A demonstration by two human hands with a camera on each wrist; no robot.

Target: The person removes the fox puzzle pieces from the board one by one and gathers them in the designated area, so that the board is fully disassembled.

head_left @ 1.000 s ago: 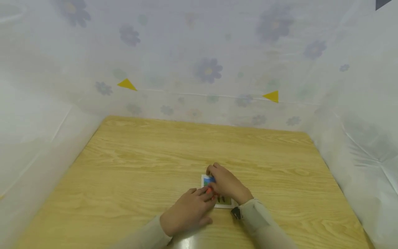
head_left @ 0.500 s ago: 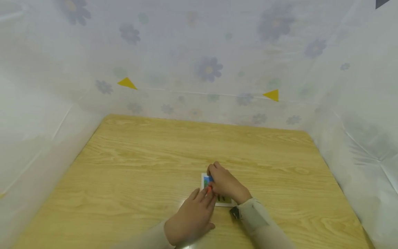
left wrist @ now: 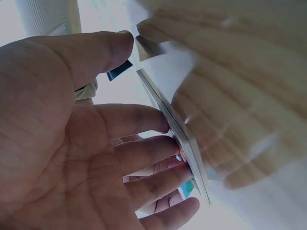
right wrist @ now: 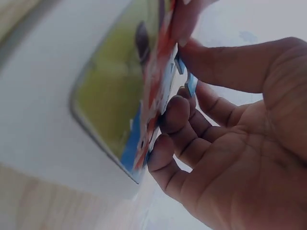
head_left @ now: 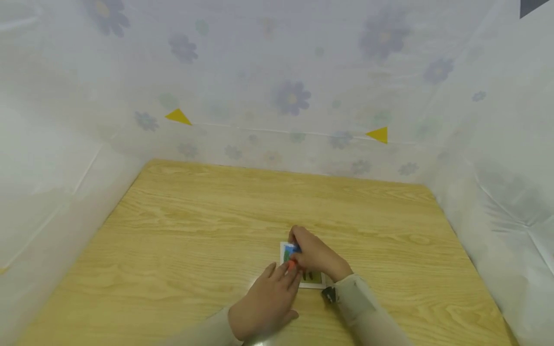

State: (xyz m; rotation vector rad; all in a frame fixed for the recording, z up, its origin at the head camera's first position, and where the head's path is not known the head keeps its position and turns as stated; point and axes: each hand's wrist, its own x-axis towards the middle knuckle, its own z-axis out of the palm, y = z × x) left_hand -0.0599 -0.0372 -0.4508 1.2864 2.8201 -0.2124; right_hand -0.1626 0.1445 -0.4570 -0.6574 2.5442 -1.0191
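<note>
A small picture puzzle board (head_left: 312, 285) with a white border lies on the wooden table, partly covered by both hands. My left hand (head_left: 265, 305) rests its nearly straight fingertips on the board's left side; the left wrist view shows them against the face of the thin board (left wrist: 178, 130). Over the upper right of the picture, my right hand (head_left: 318, 254) has its fingers bent. In the right wrist view its thumb and a finger pinch a small blue puzzle piece (right wrist: 190, 84) just off the picture surface. An orange-red patch of the picture shows between the hands.
The wooden table (head_left: 195, 221) spreads around the board. White flowered sheeting (head_left: 242, 86) walls the back and sides, with two yellow triangles (head_left: 178, 117) on the back. A black buckle (head_left: 329, 294) hangs at the right wrist.
My left hand has shifted slightly to the right, its fingers turned a little more forward on the board. The right hand stays almost in place, its fingers moving slightly at the blue piece.
</note>
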